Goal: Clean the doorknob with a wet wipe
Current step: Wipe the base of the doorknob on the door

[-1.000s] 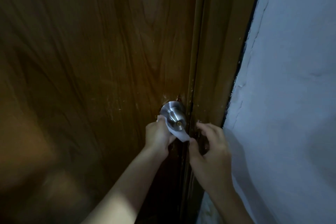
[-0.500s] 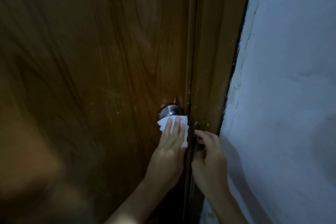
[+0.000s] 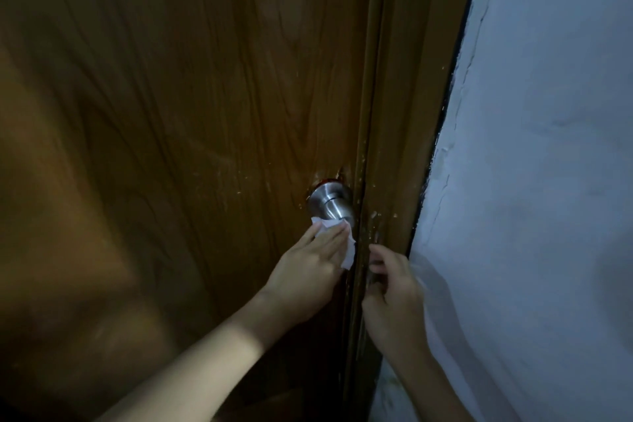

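Note:
A round silver doorknob (image 3: 330, 201) sticks out of the brown wooden door (image 3: 191, 106) near its right edge. My left hand (image 3: 308, 267) presses a white wet wipe (image 3: 106, 243) flat against the knob's lower front, fingers stretched over the wipe. The wipe covers the knob's face, and a corner of it hangs down to the right. My right hand (image 3: 394, 291) hovers beside the door frame, just right of the knob, fingers loosely curled and holding nothing.
The wooden door frame (image 3: 400, 134) runs vertically right of the knob, flecked with pale paint spots. A white plastered wall (image 3: 541, 181) with cracks along its edge fills the right side. The scene is dim.
My left hand went from gripping the wipe beside the knob to laying it flat over the knob's front, then slid slightly lower, exposing the knob's neck. My right hand stayed near the frame.

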A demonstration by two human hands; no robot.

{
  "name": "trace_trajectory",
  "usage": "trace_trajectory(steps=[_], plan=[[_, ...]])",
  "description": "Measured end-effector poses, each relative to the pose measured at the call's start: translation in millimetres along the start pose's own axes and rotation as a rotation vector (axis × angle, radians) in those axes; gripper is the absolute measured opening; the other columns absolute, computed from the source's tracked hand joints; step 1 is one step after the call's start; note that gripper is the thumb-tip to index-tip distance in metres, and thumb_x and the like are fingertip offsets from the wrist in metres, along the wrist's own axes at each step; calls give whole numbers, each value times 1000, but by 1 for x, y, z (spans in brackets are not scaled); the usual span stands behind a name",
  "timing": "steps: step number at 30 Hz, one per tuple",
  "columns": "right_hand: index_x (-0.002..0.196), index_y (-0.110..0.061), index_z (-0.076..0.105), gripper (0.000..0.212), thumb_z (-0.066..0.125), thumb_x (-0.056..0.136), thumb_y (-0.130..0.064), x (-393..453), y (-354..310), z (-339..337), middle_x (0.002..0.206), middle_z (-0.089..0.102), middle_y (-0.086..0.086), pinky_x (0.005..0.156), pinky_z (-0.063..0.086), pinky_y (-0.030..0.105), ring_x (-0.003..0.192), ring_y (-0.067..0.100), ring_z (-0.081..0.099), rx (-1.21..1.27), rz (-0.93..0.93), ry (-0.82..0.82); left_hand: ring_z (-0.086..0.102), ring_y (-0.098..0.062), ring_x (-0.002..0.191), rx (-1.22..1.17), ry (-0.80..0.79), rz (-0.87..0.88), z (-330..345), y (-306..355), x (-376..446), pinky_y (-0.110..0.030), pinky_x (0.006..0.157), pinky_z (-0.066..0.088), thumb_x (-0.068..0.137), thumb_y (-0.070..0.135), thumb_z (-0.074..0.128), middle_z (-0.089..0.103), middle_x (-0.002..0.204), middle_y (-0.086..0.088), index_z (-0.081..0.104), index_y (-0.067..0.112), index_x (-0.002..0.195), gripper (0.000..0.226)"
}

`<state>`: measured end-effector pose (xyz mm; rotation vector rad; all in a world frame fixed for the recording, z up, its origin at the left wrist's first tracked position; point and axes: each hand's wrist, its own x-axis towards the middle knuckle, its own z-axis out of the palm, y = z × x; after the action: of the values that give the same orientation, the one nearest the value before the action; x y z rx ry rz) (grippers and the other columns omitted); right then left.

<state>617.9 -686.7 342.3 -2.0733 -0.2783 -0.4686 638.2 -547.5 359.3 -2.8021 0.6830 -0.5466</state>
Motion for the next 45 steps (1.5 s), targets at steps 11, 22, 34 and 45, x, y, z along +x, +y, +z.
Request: trace_trajectory(steps=[11,22,34,45], plan=[[120,-20,54,38,48,89,1,-47,-40,-22,109,60,-6,83,51,25,93,6,60,298,238,-71,62,-22,101,-2019,232,-753,-71,9,-30,-36,88,49,96,31,36,64,111,-12,57,16,109,29],[122,-25,56,37,60,86,-16,-164,-87,-67,100,67,-5,56,53,19,82,10,69,539,162,89,65,-26,101,-2223,52,-737,-122,89,-130,-34,81,53,96,27,37,64,115,-17,53,11,119,31],[62,-10,70,32,58,76,16,-285,-74,-151,55,68,2,55,54,18,53,11,63,598,339,264,69,-16,86,-1837,-69,-591,-148,192,-205,-23,68,57,78,-14,56,71,90,-5,74,13,71,32],[72,-2,68,11,69,72,9,-369,40,-241,56,70,0,55,50,13,56,7,65,459,541,320,65,-15,80,-1596,-298,-548,-84,352,-192,-30,78,56,71,-9,59,73,80,1,74,21,63,35]])
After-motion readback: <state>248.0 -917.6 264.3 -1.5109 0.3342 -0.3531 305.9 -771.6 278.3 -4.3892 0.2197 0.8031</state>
